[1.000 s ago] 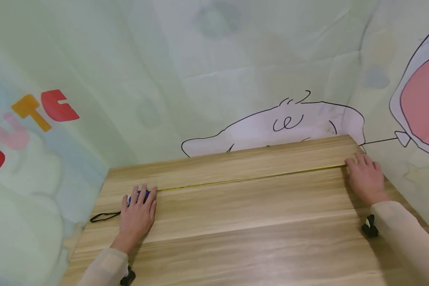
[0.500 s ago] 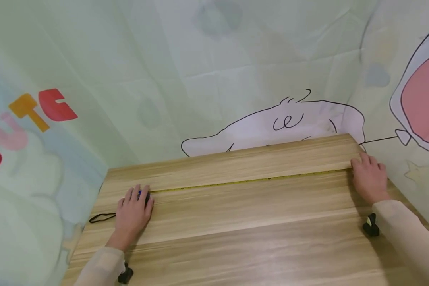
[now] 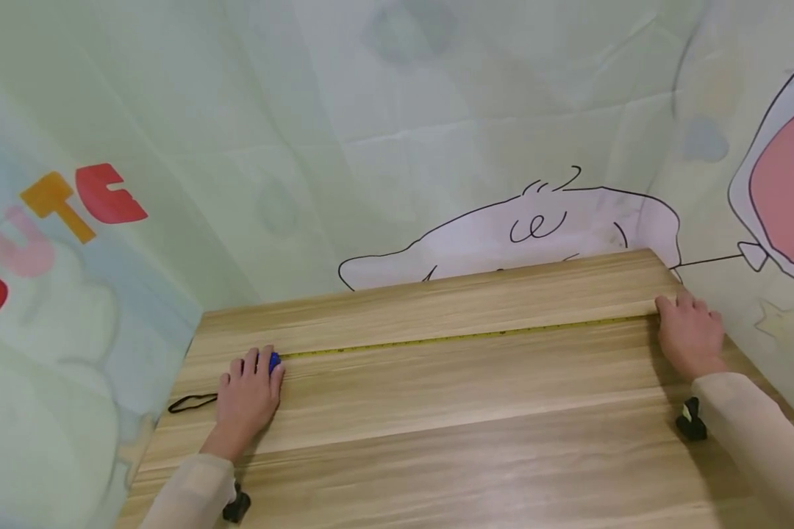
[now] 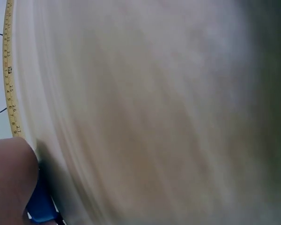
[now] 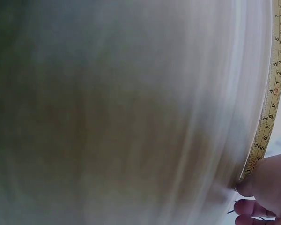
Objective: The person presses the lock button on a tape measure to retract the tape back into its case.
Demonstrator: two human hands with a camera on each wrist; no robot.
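- Blue tape-measure case (image 3: 274,361) gripped by the left hand (image 3: 246,391), on the pale wood-grain tabletop's (image 3: 437,455) left side.
- Black looped cord (image 3: 193,402) beside that hand.
- Yellow marked tape (image 3: 503,333) stretched across, its end pinched by the right hand (image 3: 691,334).

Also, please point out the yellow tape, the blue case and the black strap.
Yellow tape (image 3: 450,339): head view, middle of its length.
Blue case (image 4: 42,205): left wrist view, its exposed side.
Black strap (image 3: 196,396): head view, loop's upper strand.
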